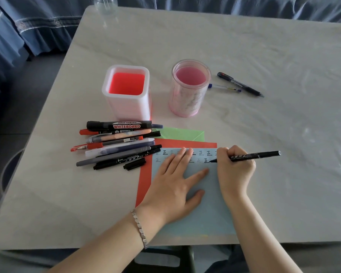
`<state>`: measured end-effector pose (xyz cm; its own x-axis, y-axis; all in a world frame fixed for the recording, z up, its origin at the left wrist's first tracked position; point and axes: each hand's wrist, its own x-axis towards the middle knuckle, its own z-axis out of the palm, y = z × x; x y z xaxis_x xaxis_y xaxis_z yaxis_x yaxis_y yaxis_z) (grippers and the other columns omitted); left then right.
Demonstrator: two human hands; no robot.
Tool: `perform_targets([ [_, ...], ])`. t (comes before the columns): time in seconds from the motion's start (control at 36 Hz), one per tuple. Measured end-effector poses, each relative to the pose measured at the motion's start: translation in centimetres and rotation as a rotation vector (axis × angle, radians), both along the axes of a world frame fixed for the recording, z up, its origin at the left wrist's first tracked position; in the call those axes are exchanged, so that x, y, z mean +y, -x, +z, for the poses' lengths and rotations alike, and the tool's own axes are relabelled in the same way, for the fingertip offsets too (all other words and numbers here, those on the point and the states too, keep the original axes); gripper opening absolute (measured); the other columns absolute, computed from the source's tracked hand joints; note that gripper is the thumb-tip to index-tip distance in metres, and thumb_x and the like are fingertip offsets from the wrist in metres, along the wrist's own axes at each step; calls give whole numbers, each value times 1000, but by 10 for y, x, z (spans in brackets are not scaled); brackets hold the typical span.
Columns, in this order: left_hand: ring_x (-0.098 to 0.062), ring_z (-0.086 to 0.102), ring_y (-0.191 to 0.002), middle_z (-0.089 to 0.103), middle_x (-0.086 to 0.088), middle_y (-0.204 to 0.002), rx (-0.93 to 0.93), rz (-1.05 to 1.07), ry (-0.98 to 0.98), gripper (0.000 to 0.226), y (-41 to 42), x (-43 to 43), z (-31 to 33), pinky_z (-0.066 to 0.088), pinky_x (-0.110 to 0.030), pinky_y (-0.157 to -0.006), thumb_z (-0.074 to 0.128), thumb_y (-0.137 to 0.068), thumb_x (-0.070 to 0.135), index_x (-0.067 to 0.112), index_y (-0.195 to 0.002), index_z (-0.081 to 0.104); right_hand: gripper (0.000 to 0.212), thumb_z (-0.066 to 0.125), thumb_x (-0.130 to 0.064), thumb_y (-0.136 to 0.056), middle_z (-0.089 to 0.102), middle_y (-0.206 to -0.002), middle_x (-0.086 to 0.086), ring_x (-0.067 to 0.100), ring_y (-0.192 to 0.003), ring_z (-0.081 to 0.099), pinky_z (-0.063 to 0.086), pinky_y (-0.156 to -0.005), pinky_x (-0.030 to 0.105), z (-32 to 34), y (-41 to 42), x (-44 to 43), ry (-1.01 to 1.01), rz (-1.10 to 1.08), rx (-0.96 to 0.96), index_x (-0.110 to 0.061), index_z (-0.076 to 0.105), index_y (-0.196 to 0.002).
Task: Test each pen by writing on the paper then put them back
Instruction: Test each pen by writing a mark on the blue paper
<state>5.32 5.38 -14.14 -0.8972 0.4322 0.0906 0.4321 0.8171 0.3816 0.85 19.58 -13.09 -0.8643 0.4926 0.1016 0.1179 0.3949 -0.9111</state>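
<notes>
Two rows of marks fill the blue paper [203, 196], flattened by the open left hand [173, 186], while the right hand [234, 168] grips a black pen [254, 155] mid-test, many pens [118, 142] untested, both holders [126, 91] empty.

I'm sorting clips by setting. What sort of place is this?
Likely a home room: a pale marble-look table sits beside blue ruffled fabric, like bedding or a sofa cover, with a square pen holder and round pen cup.

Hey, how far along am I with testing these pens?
Done: two rows of test marks sit on the blue paper. In hand: the right hand writes with a black marker while the left hand presses it flat. Left: a pile of pens lies beside the square holder, two pens lie by the round holder, and both holders look empty, so nothing is back yet.
</notes>
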Motion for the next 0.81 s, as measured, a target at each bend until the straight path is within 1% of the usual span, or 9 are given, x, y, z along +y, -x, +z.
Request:
perform_targets([
  [0.06,-27,24,-137,38,-19,-144,7,-6,9,45,0,0,0,16,-40,-110,40,-87,46,32,-128,54,43,54,-1,-75,27,-41,-5,8,-46,21,19,-43,19,1,0,0,64,-33,11,-17,26,-47],
  [0.17,-29,28,-138,38,-17,-145,2,-9,9,45,-1,-1,0,15,-39,-110,39,-89,46,30,-128,53,43,57,-9,-81,30,-40,-6,7,-45,25,23,-44,19,5,-1,-2,141,-61,37,-15,32,-47],
  [0.28,-25,39,-130,50,-14,-136,34,9,-141,39,-1,-2,2,22,-34,-108,42,-91,34,18,-123,57,42,59,-12,-85,37,-38,-10,5,-42,31,26,-45,14,9,0,-3,161,-54,34,-12,38,-49],
  [0.36,-20,54,-108,63,-9,-117,189,68,-229,27,-2,-10,8,37,-31,-92,49,-86,19,11,-108,62,35,61,-17,-85,43,-42,-11,5,-43,37,31,-47,15,15,-4,-3,218,-14,0,-14,45,-54],
  [0.47,-18,53,-94,63,-1,-100,287,263,-175,24,-4,-37,22,38,-30,-81,51,-81,14,12,-101,63,27,64,-17,-84,46,-42,-8,3,-37,42,34,-42,14,30,-10,-5,269,80,-48,-13,48,-63],
  [0.58,-19,52,-87,63,0,-91,253,378,-27,27,-6,-67,32,39,-32,-74,47,-83,23,11,-97,67,29,64,-14,-84,44,-49,5,3,-35,38,30,-39,11,45,-16,-8,267,166,-97,-8,46,-62],
  [0.64,-22,58,-80,64,0,-86,235,389,37,16,-6,-78,31,45,-34,-69,62,-82,21,11,-93,68,30,63,-14,-84,44,-47,5,3,-34,36,30,-39,12,50,-18,-9,260,196,-117,-8,45,-61],
  [0.69,-26,62,-73,64,-1,-81,169,401,62,22,-6,-83,31,49,-36,-62,80,-70,13,10,-89,68,31,64,-14,-84,43,-47,5,3,-34,36,30,-39,12,53,-20,-11,266,217,-134,-7,45,-61],
  [0.81,-26,62,-71,64,0,-78,28,429,22,29,-5,-86,29,49,-35,-61,84,-63,8,10,-87,69,29,66,-15,-82,45,-47,2,4,-36,38,32,-40,12,52,-24,-15,284,260,-179,-7,48,-61],
])
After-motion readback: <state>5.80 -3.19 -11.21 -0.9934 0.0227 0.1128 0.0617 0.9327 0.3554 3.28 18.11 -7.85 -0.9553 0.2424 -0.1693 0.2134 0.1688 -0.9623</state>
